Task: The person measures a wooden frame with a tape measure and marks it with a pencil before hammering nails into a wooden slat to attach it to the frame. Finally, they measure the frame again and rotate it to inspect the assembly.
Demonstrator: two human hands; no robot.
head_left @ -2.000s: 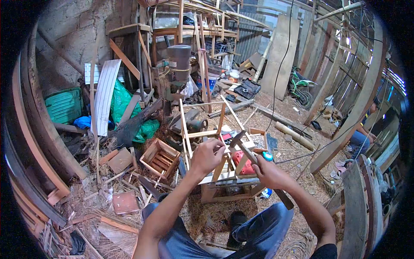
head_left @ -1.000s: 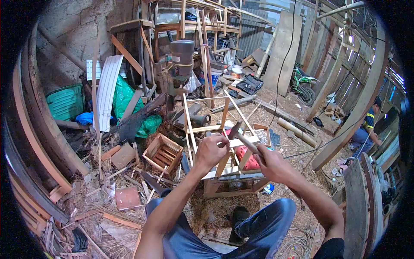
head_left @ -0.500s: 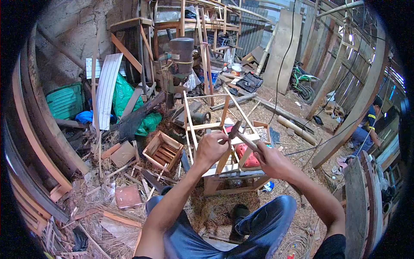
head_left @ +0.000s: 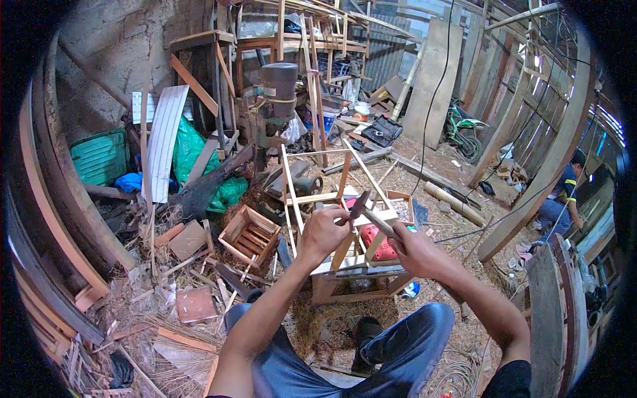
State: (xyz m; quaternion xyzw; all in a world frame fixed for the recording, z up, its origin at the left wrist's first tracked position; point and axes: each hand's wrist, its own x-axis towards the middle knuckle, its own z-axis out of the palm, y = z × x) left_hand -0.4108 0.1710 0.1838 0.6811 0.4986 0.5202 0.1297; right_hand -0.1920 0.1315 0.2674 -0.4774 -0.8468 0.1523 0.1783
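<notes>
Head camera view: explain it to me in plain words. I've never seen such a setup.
No robot here, just a person's two bare hands. The camera is worn on that person's head, looking forward and down. The right hand grips a hammer by its handle. The left hand is close to the hammer's head; whether it pinches anything is unclear. In front, a low wooden stand appears to bear a light wooden frame and a red object.

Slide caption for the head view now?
Right hand holding a hammer, its head by the left hand, near a wooden frame.
</notes>
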